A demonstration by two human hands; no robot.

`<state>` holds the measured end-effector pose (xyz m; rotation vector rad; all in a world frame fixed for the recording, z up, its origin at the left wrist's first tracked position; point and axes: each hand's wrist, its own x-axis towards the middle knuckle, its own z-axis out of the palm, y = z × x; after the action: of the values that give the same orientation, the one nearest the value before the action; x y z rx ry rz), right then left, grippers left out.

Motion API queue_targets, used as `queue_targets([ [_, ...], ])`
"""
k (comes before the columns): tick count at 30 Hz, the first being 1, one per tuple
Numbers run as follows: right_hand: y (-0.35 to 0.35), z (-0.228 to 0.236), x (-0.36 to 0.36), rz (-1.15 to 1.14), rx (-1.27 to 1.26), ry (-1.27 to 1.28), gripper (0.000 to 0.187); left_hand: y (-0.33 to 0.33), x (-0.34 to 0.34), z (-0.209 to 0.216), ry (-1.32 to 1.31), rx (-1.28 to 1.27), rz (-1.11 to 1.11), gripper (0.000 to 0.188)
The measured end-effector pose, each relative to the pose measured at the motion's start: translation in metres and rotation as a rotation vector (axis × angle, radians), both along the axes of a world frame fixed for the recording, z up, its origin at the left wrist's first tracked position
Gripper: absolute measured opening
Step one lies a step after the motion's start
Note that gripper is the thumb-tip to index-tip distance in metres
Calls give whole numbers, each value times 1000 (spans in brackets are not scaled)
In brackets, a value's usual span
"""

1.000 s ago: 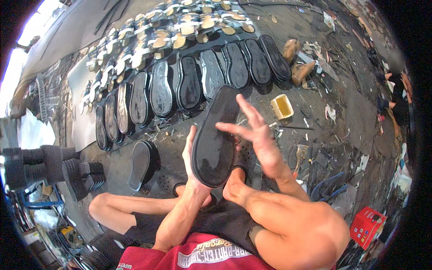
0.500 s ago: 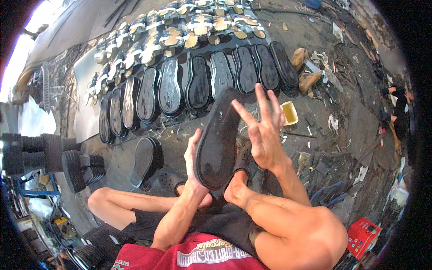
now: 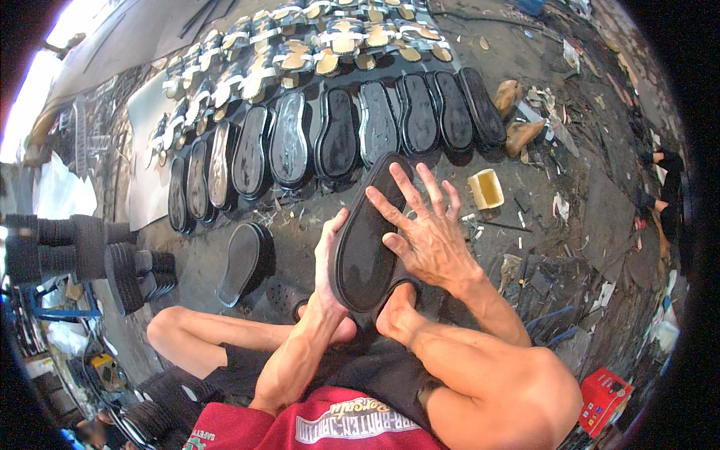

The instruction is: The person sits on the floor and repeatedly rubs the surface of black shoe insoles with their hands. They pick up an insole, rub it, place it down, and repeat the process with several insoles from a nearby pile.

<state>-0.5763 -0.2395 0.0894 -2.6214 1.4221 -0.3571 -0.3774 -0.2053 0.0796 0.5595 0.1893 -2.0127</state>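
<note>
A black shoe sole point(image 3: 364, 266) is held upright at a slant between my legs, its flat inner face toward me. My left hand point(image 3: 325, 259) is closed around its left edge near the heel, the palm and some fingers hidden behind it. My right hand point(image 3: 433, 244) is spread open at the sole's right side, with fingertips over its upper face; whether every finger touches cannot be told. On the ground to the left lies another black sole point(image 3: 244, 259). Farther off, several black soles point(image 3: 335, 139) stand side by side in a curved row, some with a wet-looking shine.
Behind the row lie many sandal uppers point(image 3: 345, 37) with tan insoles and white straps. A yellowish open container point(image 3: 487, 189) sits to the right, with a brush point(image 3: 510, 268) nearer me. Brown shoe lasts point(image 3: 523, 136) lie far right. Stacked soles point(image 3: 56, 251) stand left; a red box point(image 3: 604, 401) lies lower right.
My right hand has come down from the sole's upper right edge, its fingers now spread over the face. The left hand keeps its hold, and the sole has shifted slightly right.
</note>
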Motion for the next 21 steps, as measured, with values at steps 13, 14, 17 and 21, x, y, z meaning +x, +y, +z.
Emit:
queue_targets([
  [13,20,-1,13,106,40,13,65,0,5,-13,136,-36,2,54],
  [14,20,0,14,114,47,11,65,0,6,-16,147,-25,7,54],
  [17,21,-1,14,151,62,-9,63,-1,7,-15,81,-14,3,54],
  [21,22,3,12,189,59,-19,63,-2,5,-17,27,25,-9,55],
])
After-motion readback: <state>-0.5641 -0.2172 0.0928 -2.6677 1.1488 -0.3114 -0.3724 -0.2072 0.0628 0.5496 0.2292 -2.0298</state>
